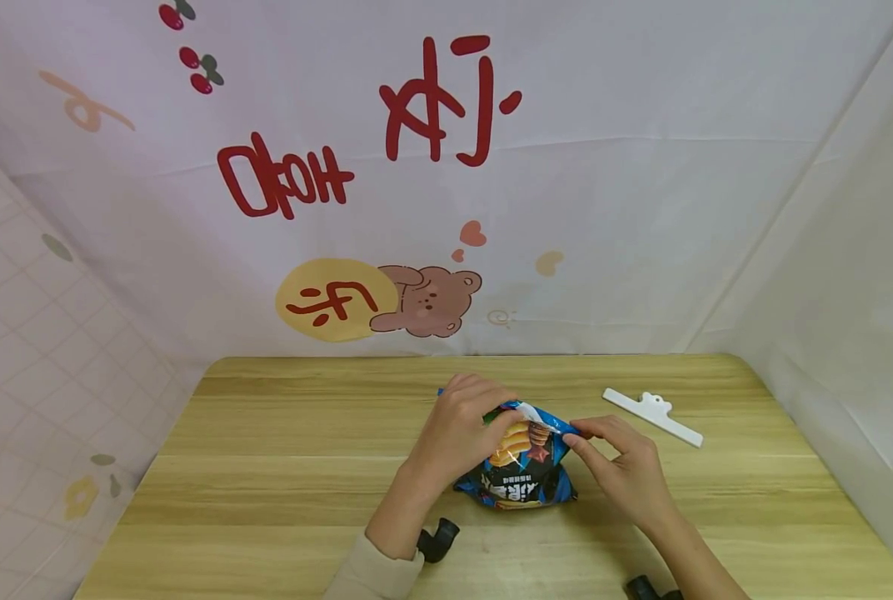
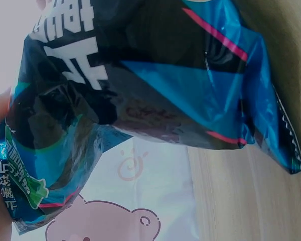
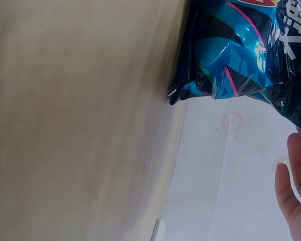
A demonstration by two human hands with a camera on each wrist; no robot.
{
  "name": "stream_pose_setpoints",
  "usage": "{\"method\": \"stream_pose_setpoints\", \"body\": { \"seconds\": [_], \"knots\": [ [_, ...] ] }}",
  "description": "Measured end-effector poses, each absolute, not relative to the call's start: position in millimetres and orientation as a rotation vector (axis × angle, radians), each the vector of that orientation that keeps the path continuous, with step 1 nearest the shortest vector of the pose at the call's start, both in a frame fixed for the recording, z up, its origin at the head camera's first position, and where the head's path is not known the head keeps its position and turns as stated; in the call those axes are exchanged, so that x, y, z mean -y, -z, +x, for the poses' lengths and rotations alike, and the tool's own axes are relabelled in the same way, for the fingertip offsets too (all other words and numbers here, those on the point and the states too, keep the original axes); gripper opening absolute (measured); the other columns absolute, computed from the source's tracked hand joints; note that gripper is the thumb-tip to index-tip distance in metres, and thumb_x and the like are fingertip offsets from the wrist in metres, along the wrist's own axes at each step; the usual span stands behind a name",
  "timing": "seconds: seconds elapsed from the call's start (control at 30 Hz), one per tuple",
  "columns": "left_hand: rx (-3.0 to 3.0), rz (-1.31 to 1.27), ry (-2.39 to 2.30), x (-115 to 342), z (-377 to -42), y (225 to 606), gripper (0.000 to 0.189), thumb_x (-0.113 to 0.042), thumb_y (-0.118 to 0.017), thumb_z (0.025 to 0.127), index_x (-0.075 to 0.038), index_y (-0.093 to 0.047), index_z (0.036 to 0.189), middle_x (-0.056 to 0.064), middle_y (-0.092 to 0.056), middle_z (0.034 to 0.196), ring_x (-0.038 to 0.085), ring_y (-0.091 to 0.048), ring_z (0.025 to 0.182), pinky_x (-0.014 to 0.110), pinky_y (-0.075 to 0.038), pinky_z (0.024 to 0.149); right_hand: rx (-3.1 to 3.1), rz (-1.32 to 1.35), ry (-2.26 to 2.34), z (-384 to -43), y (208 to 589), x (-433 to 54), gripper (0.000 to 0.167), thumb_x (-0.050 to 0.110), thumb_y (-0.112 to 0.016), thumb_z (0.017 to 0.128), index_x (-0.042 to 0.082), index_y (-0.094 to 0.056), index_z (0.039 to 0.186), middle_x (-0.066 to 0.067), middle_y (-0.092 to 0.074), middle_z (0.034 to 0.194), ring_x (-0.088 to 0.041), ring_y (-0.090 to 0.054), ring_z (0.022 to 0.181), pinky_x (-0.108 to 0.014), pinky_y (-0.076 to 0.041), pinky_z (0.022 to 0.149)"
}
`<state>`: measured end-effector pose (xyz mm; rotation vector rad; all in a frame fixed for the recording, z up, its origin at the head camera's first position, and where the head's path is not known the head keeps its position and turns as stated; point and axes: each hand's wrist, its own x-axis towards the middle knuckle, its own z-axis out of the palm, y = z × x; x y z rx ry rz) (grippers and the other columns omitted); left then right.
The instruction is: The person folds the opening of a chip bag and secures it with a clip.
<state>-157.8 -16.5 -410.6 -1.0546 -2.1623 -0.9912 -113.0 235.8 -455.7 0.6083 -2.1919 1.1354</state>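
At the head view's lower centre, the blue-and-black snack bag point(image 1: 517, 479) sat between both hands: the left hand point(image 1: 457, 433) pinched its top edge, the right hand point(image 1: 626, 468) its upper-right corner. A white clip point(image 1: 652, 410) lay right on the wood-grain table point(image 1: 266, 467); bear-printed cloth point(image 1: 626, 192) hung behind.

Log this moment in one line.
left hand: grips snack bag | right hand: pinches bag's upper edge | white clip: untouched on table

Wood-grain table point(image 1: 266, 467) with a blue-and-black snack bag point(image 1: 517, 479) and a white clip point(image 1: 652, 415) on it.
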Motion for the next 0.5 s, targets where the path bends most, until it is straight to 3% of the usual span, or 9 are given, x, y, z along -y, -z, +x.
{"method": "stream_pose_setpoints", "body": {
  "seconds": [0.5],
  "knots": [
    [2.117,-1.035,0.861,12.1,-161.2,412.0,0.017,-0.015,-0.085,0.088,-0.008,-0.083,0.104,0.001,-0.079,0.097,0.016,-0.072,0.092,0.032,-0.055,0.088,2.210,0.592,-1.085,-117.0,455.4,-236.4,0.036,-0.017,-0.085,0.074,0.006,-0.080,0.100,0.002,-0.075,0.091,-0.009,-0.066,0.083,-0.012,-0.052,0.076]
  ]
}}
